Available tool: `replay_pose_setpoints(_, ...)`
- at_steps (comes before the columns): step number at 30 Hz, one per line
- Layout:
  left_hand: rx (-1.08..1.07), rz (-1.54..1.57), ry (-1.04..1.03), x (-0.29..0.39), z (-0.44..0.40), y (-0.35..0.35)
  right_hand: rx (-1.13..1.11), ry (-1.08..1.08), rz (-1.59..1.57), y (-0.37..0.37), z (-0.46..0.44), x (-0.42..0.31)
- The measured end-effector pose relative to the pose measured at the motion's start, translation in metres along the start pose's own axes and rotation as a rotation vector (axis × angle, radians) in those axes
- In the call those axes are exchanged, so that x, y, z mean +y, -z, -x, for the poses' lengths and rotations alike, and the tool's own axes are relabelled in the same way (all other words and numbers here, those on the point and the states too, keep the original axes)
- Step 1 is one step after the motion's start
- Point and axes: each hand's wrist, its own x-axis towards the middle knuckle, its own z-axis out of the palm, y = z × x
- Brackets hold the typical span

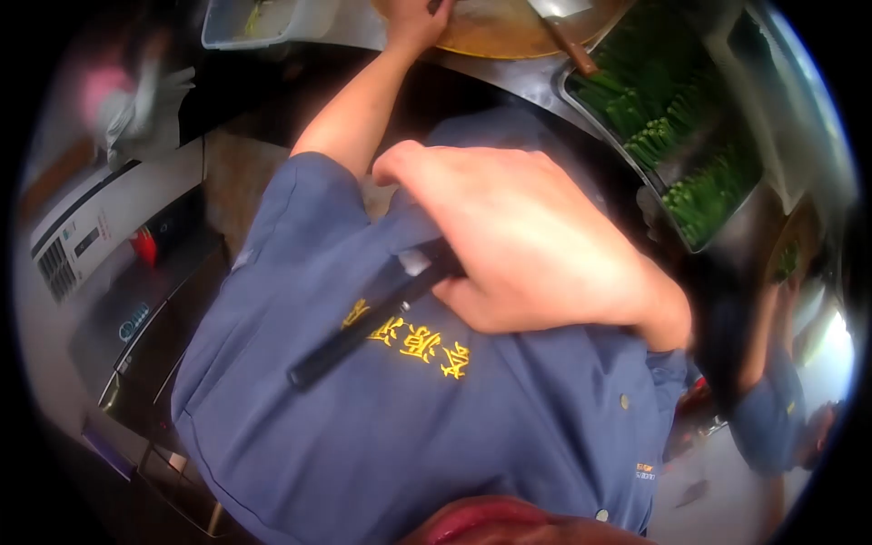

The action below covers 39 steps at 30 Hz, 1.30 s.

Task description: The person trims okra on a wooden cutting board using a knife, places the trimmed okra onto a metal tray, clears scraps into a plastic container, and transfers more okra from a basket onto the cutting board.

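Observation:
In the middle of the head view, my right hand is closed in front of my chest, its back toward me. From between its thumb and fingers juts a slim black pen-like stick, slanting down to the left across my blue shirt. The fingers' grip is partly hidden behind the hand. My left hand rests at the near edge of a round cutting board, cut off by the frame top. Something dark shows by its fingers, too little to name. A cleaver with a wooden handle lies on the board.
To the right stands a metal tray of cut green vegetables. A clear plastic tub is at the upper left. Below it are a white box and dark shelving. A co-worker's arm shows at the far right.

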Motion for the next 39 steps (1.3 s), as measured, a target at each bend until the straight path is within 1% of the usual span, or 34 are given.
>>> replay_pose_setpoints(1, -0.025, -0.026, 0.012, 0.004, -0.001, 0.004, -0.017, -0.016, 0.09, 0.002, -0.002, -0.002)
replay_pose_setpoints(2, -0.049, -0.052, 0.024, 0.003, -0.002, 0.004, -0.006, -0.02, 0.103, 0.004, -0.002, -0.005)
replay_pose_setpoints(3, -0.049, -0.073, -0.017, -0.024, 0.004, -0.013, 0.03, -0.005, 0.248, 0.005, -0.001, -0.009)
replay_pose_setpoints(4, -0.042, -0.064, -0.025, -0.026, 0.004, -0.014, 0.062, 0.011, 0.391, 0.007, 0.0, -0.011)
replay_pose_setpoints(6, -0.068, -0.065, -0.004, -0.023, 0.004, -0.013, 0.031, -0.015, 0.413, 0.013, 0.001, -0.008)
replay_pose_setpoints(8, -0.051, -0.044, 0.007, -0.024, 0.006, -0.017, -0.065, 0.119, 0.04, 0.014, 0.001, 0.006)
replay_pose_setpoints(9, -0.068, -0.058, 0.01, -0.025, 0.005, -0.015, -0.114, 0.097, -0.068, 0.014, -0.003, 0.008)
replay_pose_setpoints(10, -0.088, -0.073, 0.014, -0.025, 0.005, -0.014, -0.113, 0.101, -0.064, 0.016, -0.005, 0.009)
replay_pose_setpoints(12, -0.122, -0.124, 0.021, -0.021, 0.0, -0.015, -0.169, -0.027, -0.051, 0.022, -0.007, 0.009)
replay_pose_setpoints(14, -0.12, -0.002, 0.156, -0.017, -0.006, -0.017, -0.111, 0.21, -0.313, 0.028, -0.005, 0.041)
replay_pose_setpoints(15, -0.117, 0.001, 0.156, -0.011, -0.006, -0.014, -0.15, 0.304, -0.592, 0.034, -0.005, 0.066)
replay_pose_setpoints(16, -0.099, 0.137, 0.339, -0.003, -0.009, -0.012, -0.093, 0.189, -0.912, 0.035, -0.002, 0.088)
replay_pose_setpoints(17, -0.081, 0.275, 0.52, 0.002, -0.013, -0.011, 0.055, 0.071, -1.003, 0.042, -0.003, 0.104)
replay_pose_setpoints(18, -0.077, 0.279, 0.517, 0.005, -0.016, -0.009, 0.305, -0.027, -0.752, 0.041, -0.011, 0.125)
replay_pose_setpoints(19, -0.136, 0.363, 0.576, 0.007, -0.018, -0.008, 0.494, -0.193, -0.117, 0.042, -0.019, 0.151)
replay_pose_setpoints(20, -0.2, 0.446, 0.635, 0.01, -0.018, -0.005, 0.604, -0.279, 0.432, 0.029, -0.024, 0.195)
replay_pose_setpoints(21, -0.248, 0.42, 0.678, 0.021, -0.026, 0.005, 0.619, -0.418, 0.691, 0.014, -0.03, 0.241)
replay_pose_setpoints(22, -0.248, 0.423, 0.67, 0.019, -0.028, 0.003, 0.641, -0.463, 0.718, 0.004, -0.033, 0.26)
replay_pose_setpoints(23, -0.15, 0.353, 0.598, 0.015, -0.028, -0.002, 0.664, -0.51, 0.745, -0.001, -0.035, 0.274)
replay_pose_setpoints(24, -0.053, 0.285, 0.524, 0.013, -0.031, -0.006, 0.672, -0.512, 0.749, -0.006, -0.037, 0.291)
replay_pose_setpoints(25, -0.053, 0.291, 0.517, 0.015, -0.039, -0.002, 0.625, -0.547, 0.805, -0.009, -0.036, 0.308)
replay_pose_setpoints(26, -0.081, 0.093, 0.276, 0.018, -0.047, 0.008, 0.573, -0.582, 0.86, -0.008, -0.033, 0.316)
replay_pose_setpoints(27, -0.106, -0.104, 0.034, 0.018, -0.053, 0.014, 0.597, -0.527, 0.862, -0.005, -0.029, 0.312)
replay_pose_setpoints(28, -0.103, -0.098, 0.032, 0.015, -0.058, 0.014, 0.6, -0.531, 0.868, -0.003, -0.024, 0.308)
replay_pose_setpoints(30, -0.339, -0.179, -0.234, 0.01, -0.067, 0.011, 0.558, -0.574, 0.785, 0.007, -0.013, 0.286)
replay_pose_setpoints(31, -0.413, -0.175, -0.271, 0.01, -0.07, 0.006, 0.556, -0.577, 0.79, 0.011, -0.007, 0.273)
replay_pose_setpoints(32, -0.407, -0.171, -0.269, 0.013, -0.074, 0.0, 0.614, -0.626, 0.725, 0.016, 0.0, 0.259)
replay_pose_setpoints(33, -0.515, -0.15, -0.203, 0.018, -0.077, -0.008, 0.669, -0.67, 0.659, 0.021, 0.006, 0.245)
replay_pose_setpoints(34, -0.624, -0.128, -0.137, 0.021, -0.079, -0.013, 0.664, -0.671, 0.665, 0.025, 0.013, 0.232)
replay_pose_setpoints(36, -0.63, -0.12, -0.165, 0.024, -0.089, -0.024, 0.741, -0.662, 0.386, 0.033, 0.026, 0.212)
replay_pose_setpoints(37, -0.639, -0.116, -0.193, 0.024, -0.092, -0.026, 0.746, -0.707, 0.182, 0.034, 0.03, 0.21)
replay_pose_setpoints(38, -0.639, -0.117, -0.199, 0.028, -0.097, -0.023, 0.751, -0.707, 0.18, 0.032, 0.033, 0.216)
replay_pose_setpoints(39, -0.496, 0.089, -0.032, 0.032, -0.102, -0.019, 0.799, -0.673, 0.099, 0.027, 0.036, 0.226)
